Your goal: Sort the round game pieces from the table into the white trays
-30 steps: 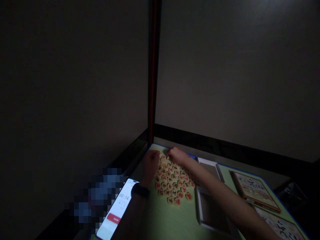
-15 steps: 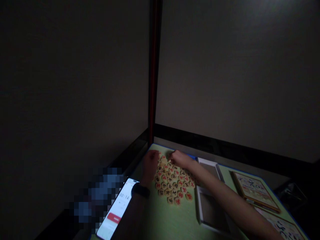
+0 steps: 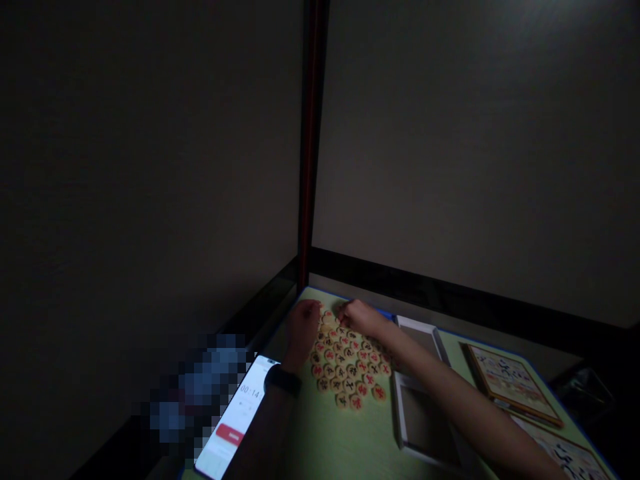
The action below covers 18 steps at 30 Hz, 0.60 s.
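Round wooden xiangqi pieces (image 3: 340, 371) with red or black characters lie in a close cluster on the green table. At the cluster's far left edge, my left hand (image 3: 305, 320) is closed, its fingertips pinched at a pale piece (image 3: 321, 306) that they partly cover. My right hand (image 3: 356, 316) reaches across to the far side with bent fingers, closed on another piece (image 3: 338, 321) at its fingertips. One piece near the hands shows a blank face. A dark band circles my left wrist.
A lit phone (image 3: 235, 413) showing a timer lies beside my left forearm. White-rimmed box halves (image 3: 397, 413) sit under and beside my right forearm. Flat printed boxes (image 3: 513, 380) are at the right of the green table (image 3: 320, 443). Walls meet behind it.
The left fingertips have shifted slightly right and over the piece at the far edge. My right hand stays almost in place. The view has moved a little.
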{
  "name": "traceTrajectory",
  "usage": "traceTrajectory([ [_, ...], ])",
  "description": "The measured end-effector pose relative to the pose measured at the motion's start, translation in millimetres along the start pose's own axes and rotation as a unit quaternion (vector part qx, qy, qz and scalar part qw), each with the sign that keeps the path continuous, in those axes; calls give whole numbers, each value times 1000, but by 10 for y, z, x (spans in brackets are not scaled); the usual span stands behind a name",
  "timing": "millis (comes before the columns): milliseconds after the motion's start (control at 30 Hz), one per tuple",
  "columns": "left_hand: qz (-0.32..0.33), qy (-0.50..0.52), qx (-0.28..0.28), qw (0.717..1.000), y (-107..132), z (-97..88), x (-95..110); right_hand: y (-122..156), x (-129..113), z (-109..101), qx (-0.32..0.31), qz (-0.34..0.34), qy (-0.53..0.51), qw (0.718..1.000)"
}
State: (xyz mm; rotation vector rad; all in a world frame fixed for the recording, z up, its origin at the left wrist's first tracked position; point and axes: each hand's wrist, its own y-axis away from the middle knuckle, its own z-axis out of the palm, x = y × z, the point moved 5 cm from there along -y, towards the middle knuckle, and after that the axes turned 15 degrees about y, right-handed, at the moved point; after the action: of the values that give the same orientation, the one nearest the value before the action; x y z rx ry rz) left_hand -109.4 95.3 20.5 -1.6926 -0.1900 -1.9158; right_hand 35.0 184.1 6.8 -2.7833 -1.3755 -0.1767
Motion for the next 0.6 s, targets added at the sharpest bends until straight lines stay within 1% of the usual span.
traceTrajectory([
  [100, 1, -1, 0, 1000, -4, -2, -23, -11, -32, -63, 12, -3, -3, 1000],
  [233, 9, -1, -5, 1000, -9, 2, -18, -72, -189, -160, 37, -23, -4, 999],
  [333, 16, 3, -5, 1000, -18, 8, 3, -129, -323, -161, 39, -38, -4, 999],
  [400, 15, 3, -5, 1000, -23, 8, 13, -155, -368, -137, 35, -41, -5, 999],
  [500, 15, -2, -3, 1000, -26, 3, 30, -169, -339, -115, 36, -38, -19, 998],
  [600, 16, -10, -5, 1000, -20, 2, 40, -179, -198, -120, 41, -18, -44, 998],
])
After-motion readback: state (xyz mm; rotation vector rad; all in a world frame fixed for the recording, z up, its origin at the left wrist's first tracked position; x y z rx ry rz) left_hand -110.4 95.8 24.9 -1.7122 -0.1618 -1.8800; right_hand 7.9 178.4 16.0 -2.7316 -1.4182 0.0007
